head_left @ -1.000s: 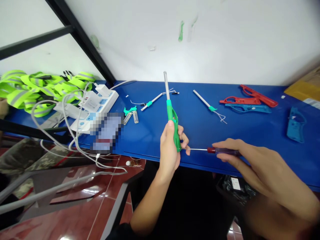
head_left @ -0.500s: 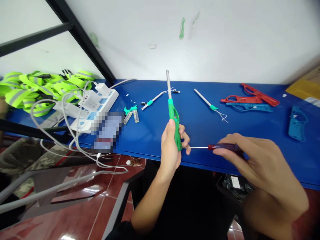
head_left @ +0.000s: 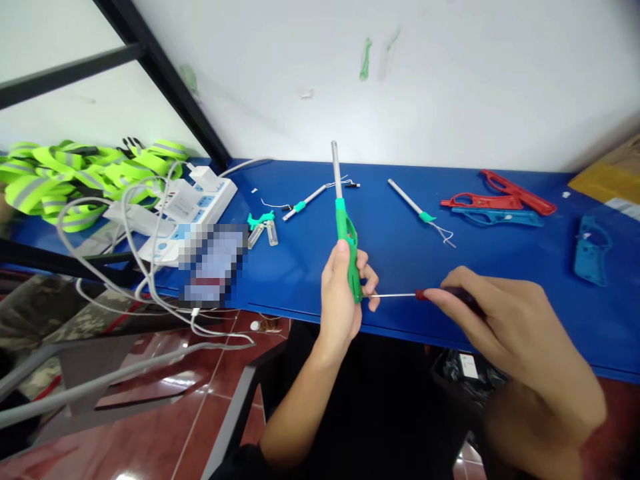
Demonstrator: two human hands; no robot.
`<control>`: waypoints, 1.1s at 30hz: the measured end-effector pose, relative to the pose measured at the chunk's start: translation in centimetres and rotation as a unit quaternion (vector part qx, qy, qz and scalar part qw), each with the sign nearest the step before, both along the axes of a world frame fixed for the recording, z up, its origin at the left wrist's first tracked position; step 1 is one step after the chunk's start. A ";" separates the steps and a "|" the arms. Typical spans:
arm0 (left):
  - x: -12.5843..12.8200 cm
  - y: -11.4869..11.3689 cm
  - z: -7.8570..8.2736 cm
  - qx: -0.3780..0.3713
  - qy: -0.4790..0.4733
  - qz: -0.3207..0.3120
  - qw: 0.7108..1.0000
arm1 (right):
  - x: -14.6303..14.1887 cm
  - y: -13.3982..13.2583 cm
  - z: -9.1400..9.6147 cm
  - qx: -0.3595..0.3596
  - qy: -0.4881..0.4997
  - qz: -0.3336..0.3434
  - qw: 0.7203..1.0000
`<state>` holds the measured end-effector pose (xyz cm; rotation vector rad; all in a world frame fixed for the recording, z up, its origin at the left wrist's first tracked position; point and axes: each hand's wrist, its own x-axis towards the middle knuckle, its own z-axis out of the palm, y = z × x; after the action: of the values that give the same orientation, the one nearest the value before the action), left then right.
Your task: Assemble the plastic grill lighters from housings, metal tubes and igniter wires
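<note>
My left hand [head_left: 340,287] is wrapped round the handle of a green gas lighter [head_left: 346,233], whose metal tube points up and away from me. My right hand [head_left: 510,327] grips the dark red handle of a screwdriver [head_left: 393,295]. The screwdriver's thin shaft lies level, and its tip meets the lower end of the lighter's handle by my left fingertips. Whether the tip sits on a screw is too small to tell. Beyond my hands lie a loose lighter tube with wires [head_left: 406,200] and another tube with a green collar [head_left: 307,202].
Red casing halves [head_left: 485,200], a blue casing half [head_left: 500,217] and another blue half [head_left: 591,250] lie at the right. Clear tanks with a green part [head_left: 261,223], a blurred-out phone [head_left: 215,267], a power strip [head_left: 210,200] and yellow-green reflective straps [head_left: 75,177] are at the left.
My right hand has turned slightly round the screwdriver's handle, and less of the handle shows. The lighter in my left hand has hardly moved; the tip is still at its handle.
</note>
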<state>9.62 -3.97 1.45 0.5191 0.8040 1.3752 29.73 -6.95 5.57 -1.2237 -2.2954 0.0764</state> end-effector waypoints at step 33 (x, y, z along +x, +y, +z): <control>0.3 -0.2 -0.1 0.022 -0.005 0.039 0.999 | 0.4 1.1 -1.2 -0.050 0.001 0.019 0.999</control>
<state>9.93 -4.17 1.30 0.5188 0.7945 1.4698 30.15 -5.87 4.37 -1.2293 -2.3378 0.2085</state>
